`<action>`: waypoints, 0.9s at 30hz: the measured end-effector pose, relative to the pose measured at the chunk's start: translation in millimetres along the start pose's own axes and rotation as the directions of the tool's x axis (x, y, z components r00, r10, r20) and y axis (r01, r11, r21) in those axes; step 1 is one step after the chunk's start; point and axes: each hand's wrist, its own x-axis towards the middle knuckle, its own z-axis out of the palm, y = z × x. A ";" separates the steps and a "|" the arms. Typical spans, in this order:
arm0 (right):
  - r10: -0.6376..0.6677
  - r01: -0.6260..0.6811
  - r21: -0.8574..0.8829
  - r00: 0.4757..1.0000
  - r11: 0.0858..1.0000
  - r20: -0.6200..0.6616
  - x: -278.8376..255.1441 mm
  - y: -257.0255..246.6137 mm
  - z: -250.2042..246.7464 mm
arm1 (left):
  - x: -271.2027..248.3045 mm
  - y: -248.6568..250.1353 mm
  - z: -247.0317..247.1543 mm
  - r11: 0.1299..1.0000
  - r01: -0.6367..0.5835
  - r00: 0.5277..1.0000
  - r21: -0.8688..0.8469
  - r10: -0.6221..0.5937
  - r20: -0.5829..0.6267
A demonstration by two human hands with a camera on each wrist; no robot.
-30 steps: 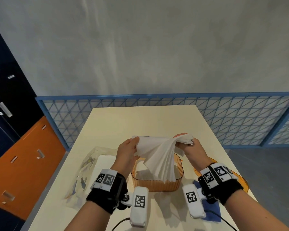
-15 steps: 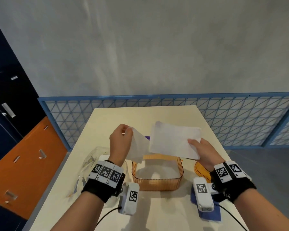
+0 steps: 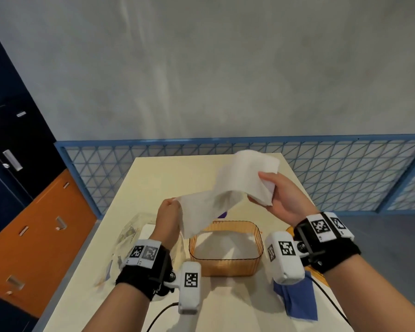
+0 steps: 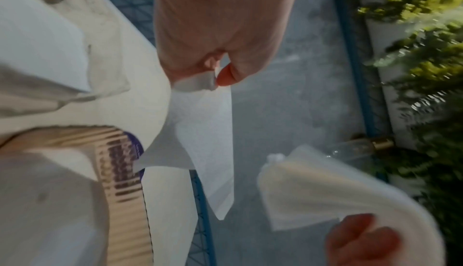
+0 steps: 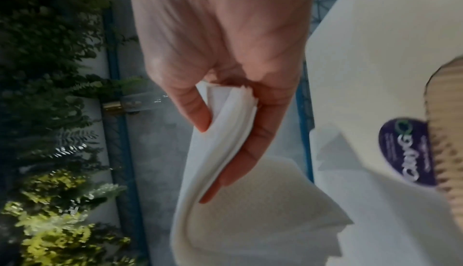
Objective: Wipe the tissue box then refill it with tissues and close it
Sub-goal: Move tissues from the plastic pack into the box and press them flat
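Currently refill step: left hand (image 3: pixel 168 215) pinches tissue (image 3: pixel 201 212) corner, right hand (image 3: pixel 282 196) grips stack (image 3: pixel 249 173) over open tissue box (image 3: pixel 225 267); next lower tissues in

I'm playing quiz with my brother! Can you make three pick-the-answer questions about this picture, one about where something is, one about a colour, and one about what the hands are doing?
1. Where is the blue cloth?
A. Inside the box
B. On the table, near the right wrist
C. On the floor

2. What colour is the tissue box?
A. See-through orange
B. Green
C. Black

3. What are the hands doing?
A. Both lie flat on the table
B. Both hold tissues above the box
C. Both rest inside the box

Answers:
1 B: the head view shows the cloth lying on the tabletop below the right wrist.
2 A: its ribbed walls are orange and you can see through them.
3 B: the left hand pinches one end of the tissues, while the right hand grips a folded bunch, both up in the air.
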 end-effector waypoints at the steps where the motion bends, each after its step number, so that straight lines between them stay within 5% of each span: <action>1: -0.006 0.005 0.042 1.000 0.999 0.026 1.1 -3.6 5.2 | -1.4 -2.4 2.6 0.999 0.000 0.998 -0.041 0.003 0.066; 8: -0.001 -0.003 0.053 0.996 0.999 0.090 11.4 1.1 14.4 | 0.0 -20.2 11.8 0.921 0.217 0.972 -0.324 -0.171 0.163; 12: 0.024 -0.024 -0.002 0.999 1.000 0.043 13.5 10.4 8.9 | -2.1 -44.3 9.6 0.911 0.376 0.925 -0.171 -0.356 0.136; 20: 0.056 -0.062 -0.115 0.997 0.991 -0.056 11.4 17.1 -13.3 | 0.4 -50.9 13.7 0.930 0.364 0.923 0.037 -0.366 0.122; 27: 0.050 -0.061 -0.131 0.995 0.989 -0.082 11.5 13.7 -23.6 | 11.7 -58.7 32.1 0.964 0.227 0.972 0.142 -0.232 0.025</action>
